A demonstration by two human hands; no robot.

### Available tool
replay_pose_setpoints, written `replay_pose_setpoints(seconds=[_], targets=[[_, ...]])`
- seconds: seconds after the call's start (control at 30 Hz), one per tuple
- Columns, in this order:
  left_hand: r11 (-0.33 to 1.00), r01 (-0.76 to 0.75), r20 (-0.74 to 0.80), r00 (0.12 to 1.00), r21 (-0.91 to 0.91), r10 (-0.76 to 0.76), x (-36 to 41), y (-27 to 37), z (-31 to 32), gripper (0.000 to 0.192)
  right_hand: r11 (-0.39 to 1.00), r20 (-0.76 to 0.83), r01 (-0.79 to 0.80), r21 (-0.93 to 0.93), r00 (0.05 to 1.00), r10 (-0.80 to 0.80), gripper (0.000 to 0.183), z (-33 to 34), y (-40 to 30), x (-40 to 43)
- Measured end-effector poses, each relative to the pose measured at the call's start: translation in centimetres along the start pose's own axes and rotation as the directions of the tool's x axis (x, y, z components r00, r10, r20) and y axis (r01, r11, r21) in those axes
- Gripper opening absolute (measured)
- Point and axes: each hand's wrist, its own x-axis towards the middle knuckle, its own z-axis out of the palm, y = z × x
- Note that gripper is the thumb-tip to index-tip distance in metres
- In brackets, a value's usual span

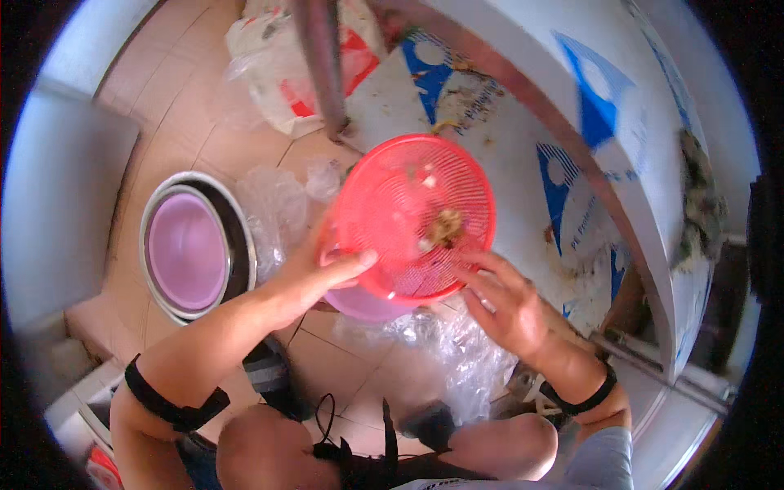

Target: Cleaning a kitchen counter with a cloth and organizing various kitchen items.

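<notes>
A red plastic colander (392, 202) is tilted in front of me above the floor. My left hand (331, 269) grips its near left rim, thumb over the edge. At the near right rim, the spread fingers of my right hand (505, 300) reach over the edge; blur hides whether they grip it or only touch. Inside the colander lies a brownish clump (446, 228), too blurred to name, with a few small pale bits around it. Partly hidden under the colander is a pink-purple basin (370, 306).
Left on the tiled floor (177, 141) stand nested metal bowls (244, 245) with a pink basin (187, 251) inside. Crumpled clear plastic (471, 361) lies near my feet. A white-and-red bag (275, 73) sits beyond a metal leg (324, 73). Printed protective sheeting (514, 159) with dirt covers the right.
</notes>
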Motion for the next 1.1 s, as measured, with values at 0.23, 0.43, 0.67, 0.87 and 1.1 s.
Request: replay_pose_setpoints(seconds=[0.23,0.43,0.67,0.87,1.1], targets=[[0.997,0.049,0.148,0.988,-0.06,-0.04,-2.3,1.0,-0.6,0.057,0.991,-0.045,0.13,0.009,0.991,-0.129,0.039,-0.8,-2.9,-1.9],[0.986,0.158,0.066,0.985,0.057,-0.162,-2.5,-0.8,-2.3,0.074,0.992,-0.011,0.124,0.029,0.992,-0.124,0.036,1.9,-2.2,-2.2],[0.968,0.198,-0.242,0.957,0.154,-0.157,-3.3,-3.6,-7.5,0.066,0.996,0.048,0.087,0.021,0.995,-0.088,0.037,4.4,-1.4,-2.6],[0.944,0.27,-0.192,0.953,0.19,-0.234,-2.0,-6.6,-7.0,0.064,1.0,0.08,0.03,0.001,0.996,-0.03,0.039,3.5,-0.4,-4.0],[0.906,0.305,-0.288,0.932,0.293,-0.22,1.1,-8.0,-5.9,0.058,0.98,0.028,-0.189,-0.056,0.981,0.191,0.031,-0.7,1.7,-7.5]])
